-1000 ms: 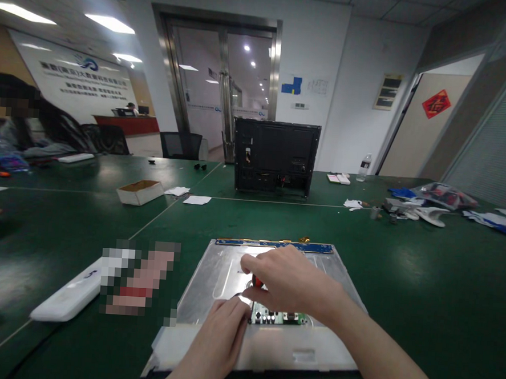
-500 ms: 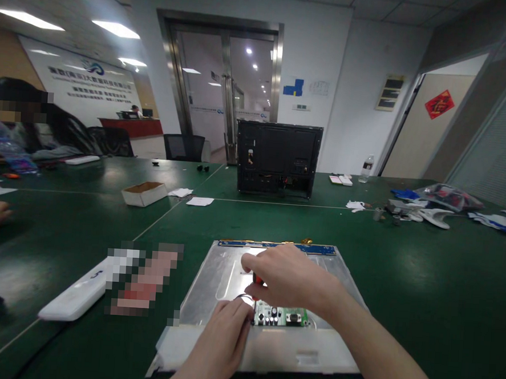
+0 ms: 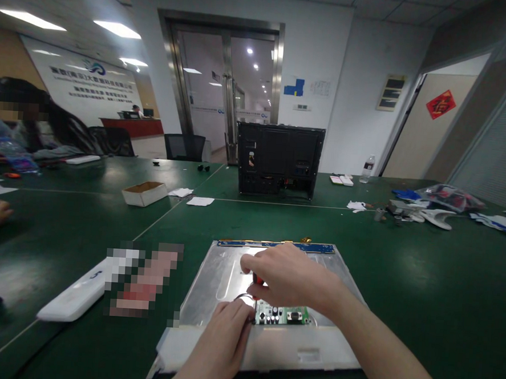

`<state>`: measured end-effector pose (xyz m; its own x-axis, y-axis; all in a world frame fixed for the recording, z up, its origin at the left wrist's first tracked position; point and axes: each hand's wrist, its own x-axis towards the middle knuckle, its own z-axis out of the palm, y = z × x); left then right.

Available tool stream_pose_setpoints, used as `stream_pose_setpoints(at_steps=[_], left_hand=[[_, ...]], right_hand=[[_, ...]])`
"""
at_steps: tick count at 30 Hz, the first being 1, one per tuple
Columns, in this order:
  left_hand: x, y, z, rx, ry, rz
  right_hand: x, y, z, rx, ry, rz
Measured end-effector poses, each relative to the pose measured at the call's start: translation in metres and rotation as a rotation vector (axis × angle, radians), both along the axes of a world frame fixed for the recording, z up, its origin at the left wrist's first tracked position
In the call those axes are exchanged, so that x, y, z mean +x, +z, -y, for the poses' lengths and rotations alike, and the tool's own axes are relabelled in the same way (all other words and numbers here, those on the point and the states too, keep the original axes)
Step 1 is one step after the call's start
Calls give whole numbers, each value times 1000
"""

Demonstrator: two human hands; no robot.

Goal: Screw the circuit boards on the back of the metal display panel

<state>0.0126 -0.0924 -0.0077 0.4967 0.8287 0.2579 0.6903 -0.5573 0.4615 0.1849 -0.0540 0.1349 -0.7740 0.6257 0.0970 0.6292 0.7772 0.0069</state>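
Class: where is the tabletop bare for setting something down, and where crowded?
Bare table shows right of the metal panel, nearer than the plastic bag, and between panel and black housing. Crowded: around the circuit board, with left hand and right hand close.

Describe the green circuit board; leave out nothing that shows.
The green circuit board lies flat on the silvery, metal-looking panel. It carries small round components and a dark connector with a silvery rim. The right hand hides its upper part; fingertips of the left hand are at its left edge, contact unclear.
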Motion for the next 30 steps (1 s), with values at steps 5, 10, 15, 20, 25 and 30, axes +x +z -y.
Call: stream_pose_setpoints(at_steps=[5,10,15,20,25,30], left_hand=[[0,0,0,2,-3,10],[-1,-2,0,30,-5,11],[1,0,0,52,-16,1],[0,0,0,30,-25,-8],[-2,-7,-4,70,-36,-4],[1,-7,-5,84,-3,-31]], right_hand=[[4,3,2,-50,60,-40],[5,1,3,-52,69,-49],[5,-5,2,20,-19,-38],[6,-3,5,-16,24,-48],[6,-2,7,-60,129,-108],[5,-4,5,-8,24,-81]])
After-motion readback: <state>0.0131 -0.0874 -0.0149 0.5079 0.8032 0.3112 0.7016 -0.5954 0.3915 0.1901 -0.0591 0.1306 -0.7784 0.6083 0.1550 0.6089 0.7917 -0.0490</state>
